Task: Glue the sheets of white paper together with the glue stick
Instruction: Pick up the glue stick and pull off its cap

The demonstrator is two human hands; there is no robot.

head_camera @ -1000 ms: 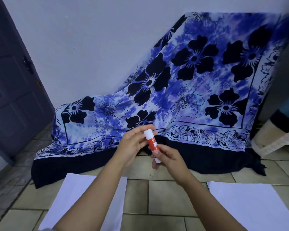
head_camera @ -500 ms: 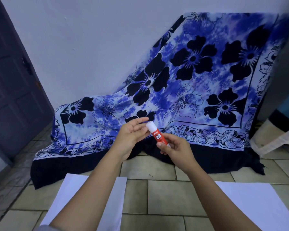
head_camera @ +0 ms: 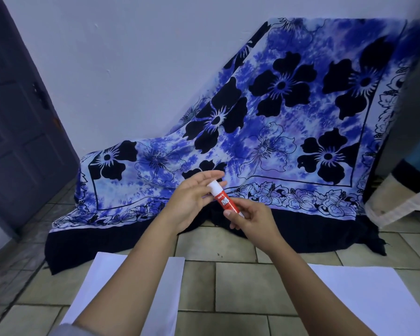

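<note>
Head view: in the middle of the frame, the right hand (head_camera: 252, 220) pinches the lower end of the red glue stick (head_camera: 224, 200), its white cap tilted toward the upper left. The left hand (head_camera: 192, 197) is spread, fingers straight just behind the cap. Two sheets of white paper lie on the tiled floor (head_camera: 240, 287), the left sheet (head_camera: 102, 275) at lower left and the right sheet (head_camera: 364, 294) at lower right. A blue flowered cloth (head_camera: 277, 129) fills the upper right.

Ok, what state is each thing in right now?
Glue stick: capped, tilted, held in the air.
Right hand: pinches the stick's lower end.
Left hand: fingers straight, by the cap.
Left sheet: flat on floor.
Right sheet: flat, apart from the other.
</note>
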